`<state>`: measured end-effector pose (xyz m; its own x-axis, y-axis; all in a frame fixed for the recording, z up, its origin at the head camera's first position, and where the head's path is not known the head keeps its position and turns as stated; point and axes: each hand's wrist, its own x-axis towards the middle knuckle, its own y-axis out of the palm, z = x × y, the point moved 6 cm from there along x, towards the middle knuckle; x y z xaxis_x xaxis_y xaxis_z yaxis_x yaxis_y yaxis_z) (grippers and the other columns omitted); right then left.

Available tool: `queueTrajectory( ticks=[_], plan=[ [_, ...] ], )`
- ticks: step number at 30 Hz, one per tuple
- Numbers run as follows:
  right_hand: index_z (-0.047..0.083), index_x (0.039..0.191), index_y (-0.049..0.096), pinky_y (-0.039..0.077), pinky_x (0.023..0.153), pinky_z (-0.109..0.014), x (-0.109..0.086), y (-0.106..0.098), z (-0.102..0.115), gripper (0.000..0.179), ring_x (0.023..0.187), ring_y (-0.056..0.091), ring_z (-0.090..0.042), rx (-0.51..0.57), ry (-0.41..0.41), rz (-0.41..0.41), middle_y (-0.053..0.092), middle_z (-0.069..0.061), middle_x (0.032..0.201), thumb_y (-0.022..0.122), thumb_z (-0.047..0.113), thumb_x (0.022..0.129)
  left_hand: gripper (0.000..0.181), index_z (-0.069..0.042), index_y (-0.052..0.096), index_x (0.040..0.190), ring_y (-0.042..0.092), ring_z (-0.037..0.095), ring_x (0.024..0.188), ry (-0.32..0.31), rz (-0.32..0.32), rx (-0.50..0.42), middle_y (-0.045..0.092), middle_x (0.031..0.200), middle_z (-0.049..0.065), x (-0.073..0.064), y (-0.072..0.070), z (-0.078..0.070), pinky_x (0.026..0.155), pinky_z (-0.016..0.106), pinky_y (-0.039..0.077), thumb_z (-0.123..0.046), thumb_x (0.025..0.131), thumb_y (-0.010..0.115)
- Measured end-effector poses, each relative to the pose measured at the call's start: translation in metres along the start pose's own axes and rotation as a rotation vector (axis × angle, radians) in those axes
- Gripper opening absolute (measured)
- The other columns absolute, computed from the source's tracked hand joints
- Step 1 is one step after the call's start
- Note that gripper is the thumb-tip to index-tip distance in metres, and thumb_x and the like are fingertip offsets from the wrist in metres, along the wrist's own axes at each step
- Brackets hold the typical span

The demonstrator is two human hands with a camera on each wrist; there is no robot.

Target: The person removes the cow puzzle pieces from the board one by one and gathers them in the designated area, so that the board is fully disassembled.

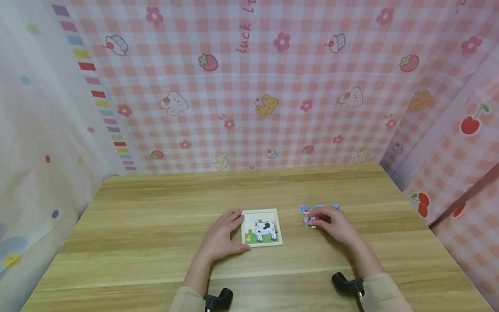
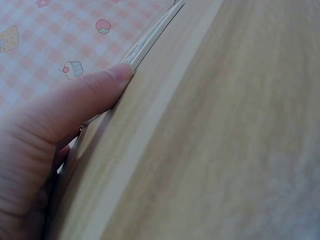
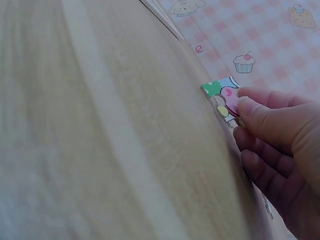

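A square wooden puzzle board (image 1: 260,249) with a cow picture lies on the table. My left hand (image 1: 221,236) holds it at the left side, fingers along the upper left edge and thumb on the lower edge. In the left wrist view the thumb (image 2: 95,92) touches the board's rim. To the right, my right hand (image 1: 333,223) pinches a puzzle piece (image 3: 212,89) between thumb and forefinger. That piece shows green, pink and yellow print and is tilted up in the right wrist view. Several loose puzzle pieces (image 1: 304,209) lie by this hand, partly hidden under it.
The wood-grain table (image 1: 156,216) stretches out around both hands. A pink checked cloth (image 1: 241,130) hangs along its back edge, with more cloth at the left and right sides. Black camera mounts (image 1: 347,284) sit at both wrists.
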<state>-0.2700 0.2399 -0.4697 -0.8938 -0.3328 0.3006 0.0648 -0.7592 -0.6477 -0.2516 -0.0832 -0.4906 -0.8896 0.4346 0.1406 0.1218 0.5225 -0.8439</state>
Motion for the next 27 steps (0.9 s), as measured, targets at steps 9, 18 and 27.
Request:
queueTrajectory(
  ticks=[9,18,27],
  plan=[
    [0.009,0.100,0.075,0.052,0.071,-0.027,-0.0010,-0.0008,-0.0014,0.017,0.079,0.058,-0.007,-0.088,-0.003,0.020,0.066,0.009,0.084,0.075,0.002,0.085,0.091,-0.006,0.052,0.144,0.025,0.026,0.147,0.004,0.000,-0.007,0.038,0.156,0.005,0.0003,-0.0003,-0.0013,0.120,0.044,0.020,-0.055,0.073,0.081],
    [0.009,0.100,0.076,0.049,0.065,-0.025,-0.0022,0.0000,-0.0024,0.018,0.076,0.054,-0.007,-0.147,-0.030,0.000,0.062,0.007,0.084,0.077,0.002,0.083,0.090,-0.007,0.052,0.144,0.025,0.026,0.147,0.000,-0.002,-0.008,0.038,0.156,0.005,0.0001,-0.0007,-0.0014,0.120,0.044,0.020,-0.055,0.073,0.081],
    [0.010,0.101,0.076,0.048,0.064,-0.025,-0.0037,0.0007,-0.0041,0.017,0.075,0.053,-0.008,-0.160,0.019,0.012,0.061,0.006,0.087,0.076,0.006,0.085,0.090,-0.007,0.052,0.144,0.025,0.025,0.147,-0.006,0.003,0.001,0.038,0.156,0.003,0.0005,0.0007,0.0010,0.120,0.043,0.020,-0.055,0.073,0.081]
  ],
)
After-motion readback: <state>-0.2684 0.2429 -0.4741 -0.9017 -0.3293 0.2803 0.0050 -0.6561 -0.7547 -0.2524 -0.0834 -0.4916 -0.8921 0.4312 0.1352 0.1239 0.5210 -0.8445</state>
